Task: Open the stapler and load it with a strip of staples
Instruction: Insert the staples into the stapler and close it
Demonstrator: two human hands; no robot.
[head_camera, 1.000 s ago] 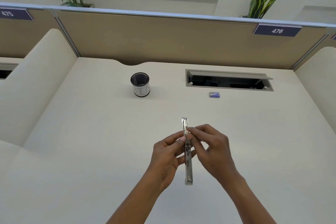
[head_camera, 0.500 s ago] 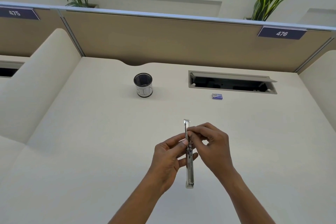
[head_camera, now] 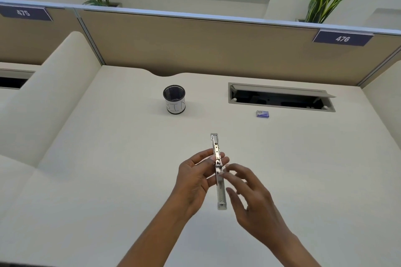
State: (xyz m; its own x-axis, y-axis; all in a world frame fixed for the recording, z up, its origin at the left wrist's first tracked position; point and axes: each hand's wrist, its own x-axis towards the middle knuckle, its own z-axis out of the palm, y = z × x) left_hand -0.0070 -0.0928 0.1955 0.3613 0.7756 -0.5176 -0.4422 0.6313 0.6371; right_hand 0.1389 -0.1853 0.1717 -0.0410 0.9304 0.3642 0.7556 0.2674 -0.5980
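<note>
So the right hand (head_camera: 249, 197) has just let go of the stapler (head_camera: 218, 171). Half a second ago its fingertips were pinched on the middle of it, now the fingers are spread loose just beside it, holding nothing. The left hand (head_camera: 196, 182) has it alone, thumb and fingers closed around the middle, with the stapler held above the worktop (head_camera: 86, 180) and lying flat open, running straight away from the person. Looks to me like the opening part is done and the staples come next. Can't tell whether a strip is in there yet.

Count: one stapler, one small purple box (head_camera: 262, 114) (staples, probably) well beyond the right hand, one mesh cup (head_camera: 174, 99) well beyond the left, two hands.
</note>
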